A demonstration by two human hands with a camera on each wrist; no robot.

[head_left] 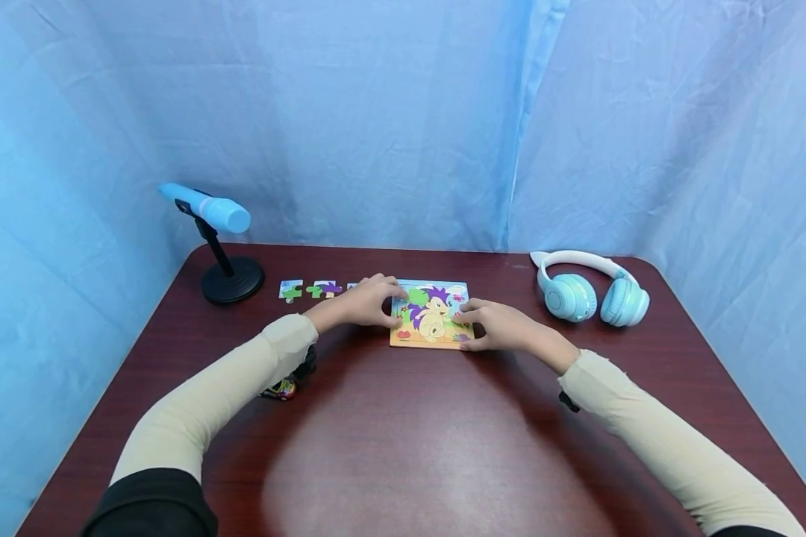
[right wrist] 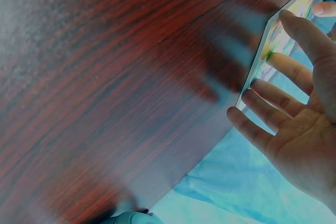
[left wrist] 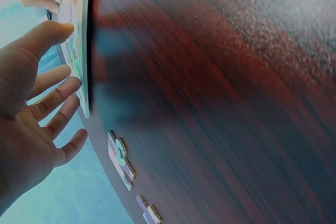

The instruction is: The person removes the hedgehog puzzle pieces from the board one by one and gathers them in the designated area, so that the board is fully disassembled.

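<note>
Blue cloth backs a dark red tabletop (head_left: 403, 447); the puzzle board (head_left: 432, 314) lies toward its far edge, mid-width. Left hand (head_left: 363, 302) and right hand (head_left: 500, 326) rest on its two ends, fingers relaxed and spread, gripping nothing. Loose pieces (head_left: 309, 289) beside the left hand are partly hidden; the wrist views blur

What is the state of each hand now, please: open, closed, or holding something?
Left hand: open, straight fingers touching the left edge of the puzzle board.
Right hand: open, fingers resting on the board's right edge.
</note>
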